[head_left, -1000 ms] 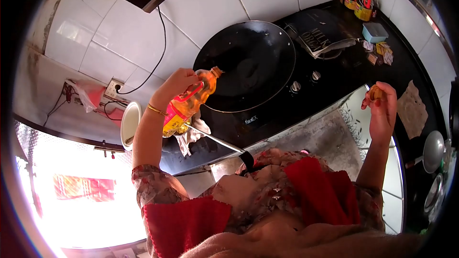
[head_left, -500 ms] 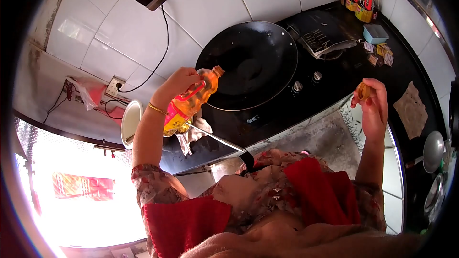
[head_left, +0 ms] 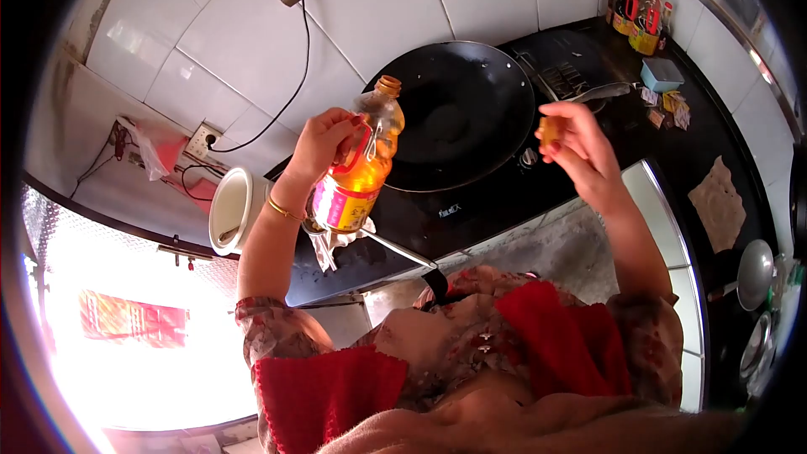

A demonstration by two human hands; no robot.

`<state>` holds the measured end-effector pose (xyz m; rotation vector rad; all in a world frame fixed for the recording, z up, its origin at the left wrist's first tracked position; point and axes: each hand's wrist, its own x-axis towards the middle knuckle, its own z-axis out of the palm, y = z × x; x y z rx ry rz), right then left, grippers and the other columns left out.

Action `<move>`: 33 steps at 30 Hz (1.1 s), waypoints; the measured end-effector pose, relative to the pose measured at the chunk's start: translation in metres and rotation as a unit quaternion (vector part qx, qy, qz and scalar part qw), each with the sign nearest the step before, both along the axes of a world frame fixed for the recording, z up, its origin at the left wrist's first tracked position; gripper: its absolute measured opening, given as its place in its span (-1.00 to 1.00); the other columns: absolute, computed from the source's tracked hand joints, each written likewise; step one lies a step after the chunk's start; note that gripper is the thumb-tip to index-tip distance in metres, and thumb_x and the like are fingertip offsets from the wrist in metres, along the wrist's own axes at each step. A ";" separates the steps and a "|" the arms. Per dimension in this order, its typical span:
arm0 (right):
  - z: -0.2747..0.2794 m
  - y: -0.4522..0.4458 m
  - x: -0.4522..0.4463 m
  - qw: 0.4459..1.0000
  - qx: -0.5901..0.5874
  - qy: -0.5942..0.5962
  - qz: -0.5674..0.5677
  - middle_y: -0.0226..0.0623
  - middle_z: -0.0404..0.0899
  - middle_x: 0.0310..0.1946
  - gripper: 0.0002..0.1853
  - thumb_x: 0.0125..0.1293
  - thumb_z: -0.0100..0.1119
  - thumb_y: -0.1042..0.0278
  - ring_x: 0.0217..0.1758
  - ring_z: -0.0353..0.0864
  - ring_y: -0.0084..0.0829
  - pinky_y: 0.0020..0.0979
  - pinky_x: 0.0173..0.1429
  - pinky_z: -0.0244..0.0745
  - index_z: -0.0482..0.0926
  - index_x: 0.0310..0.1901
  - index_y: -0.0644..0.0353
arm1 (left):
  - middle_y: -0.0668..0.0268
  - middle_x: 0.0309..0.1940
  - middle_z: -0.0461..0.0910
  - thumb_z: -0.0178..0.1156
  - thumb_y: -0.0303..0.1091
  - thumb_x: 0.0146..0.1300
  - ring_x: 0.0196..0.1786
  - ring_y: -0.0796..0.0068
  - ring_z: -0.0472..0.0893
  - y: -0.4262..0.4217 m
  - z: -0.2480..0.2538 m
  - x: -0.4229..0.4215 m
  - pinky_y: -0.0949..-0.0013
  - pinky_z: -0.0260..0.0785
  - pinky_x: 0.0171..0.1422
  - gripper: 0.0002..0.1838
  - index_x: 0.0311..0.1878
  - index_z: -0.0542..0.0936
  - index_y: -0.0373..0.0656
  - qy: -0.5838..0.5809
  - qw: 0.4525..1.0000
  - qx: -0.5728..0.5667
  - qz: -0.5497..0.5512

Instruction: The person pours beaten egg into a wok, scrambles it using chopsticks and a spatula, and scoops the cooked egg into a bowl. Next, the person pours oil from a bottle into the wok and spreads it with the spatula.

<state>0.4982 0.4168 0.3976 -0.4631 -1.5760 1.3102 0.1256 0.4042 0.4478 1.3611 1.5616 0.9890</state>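
My left hand (head_left: 332, 145) is closed round the red handle of a clear plastic oil bottle (head_left: 357, 189), which leans slightly to the right. Yellow oil fills its lower part, and its orange mouth is uncapped. Between the fingers and thumb of my right hand (head_left: 587, 147) is an orange-yellow bottle cap (head_left: 551, 130), in front of the stove. Behind both hands sits a large black wok (head_left: 454, 118) on the stove, its inside dark and shiny.
A white bucket (head_left: 244, 202) stands left of the bottle. A metal utensil handle (head_left: 399, 248) juts over the counter's front edge. Several sauce bottles (head_left: 646, 29), a blue box (head_left: 661, 74) and small packets (head_left: 672, 109) are at the far right. A grey ladle (head_left: 755, 271) lies at right.
The oil bottle has turned more upright and shifted right, its mouth now higher. My right hand has moved left with the cap, toward the wok.
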 end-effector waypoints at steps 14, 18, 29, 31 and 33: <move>0.014 0.014 -0.158 0.967 0.221 -0.087 0.094 -0.20 0.45 -0.17 -0.64 0.20 0.10 0.66 -0.19 0.55 -0.37 -0.42 -0.06 0.47 0.37 0.04 0.22 | 0.46 -0.63 0.39 0.04 -0.48 0.31 -0.59 0.75 0.31 -0.085 -0.004 -0.025 0.63 0.14 -0.52 -0.89 -0.21 0.51 -0.31 -0.091 0.989 -0.018 -0.112; 0.035 0.006 -0.170 0.927 0.328 -0.139 0.115 -0.19 0.44 -0.16 -0.59 0.14 0.14 0.67 -0.16 0.54 -0.25 -0.36 -0.06 0.49 0.40 0.05 0.21 | 0.46 -0.61 0.41 0.06 -0.50 0.27 -0.57 0.74 0.34 -0.096 -0.007 -0.045 0.62 0.19 -0.49 -0.91 -0.22 0.50 -0.32 -0.087 0.987 -0.028 -0.129; 0.047 -0.007 -0.231 0.894 0.378 -0.241 0.008 -0.03 0.55 -0.44 -0.53 0.32 0.07 0.09 -0.38 0.58 -0.09 -0.22 -0.29 0.48 0.33 0.00 0.40 | 0.47 -0.53 0.47 0.11 -0.48 0.25 -0.50 0.75 0.41 -0.108 -0.007 -0.093 0.64 0.26 -0.44 -0.90 -0.20 0.54 -0.26 -0.093 0.991 0.024 -0.089; 0.051 -0.013 -0.231 0.908 0.317 -0.268 -0.045 -0.10 0.53 -0.52 -0.33 0.37 -0.06 -0.06 -0.48 0.56 -0.14 -0.25 -0.37 0.46 0.18 0.21 0.45 | 0.44 -0.56 0.47 0.04 -0.42 0.32 -0.57 0.75 0.38 -0.103 -0.010 -0.112 0.65 0.20 -0.53 -0.87 -0.18 0.52 -0.25 -0.148 0.985 0.081 -0.045; 0.042 -0.016 -0.229 0.944 0.234 -0.228 -0.036 -0.16 0.50 -0.59 -0.39 0.38 -0.02 0.03 -0.56 0.52 -0.21 -0.31 -0.41 0.42 0.18 0.23 0.39 | 0.40 -0.59 0.46 0.04 -0.39 0.33 -0.61 0.70 0.37 -0.093 -0.011 -0.132 0.62 0.20 -0.56 -0.85 -0.18 0.51 -0.27 -0.233 0.964 0.127 0.023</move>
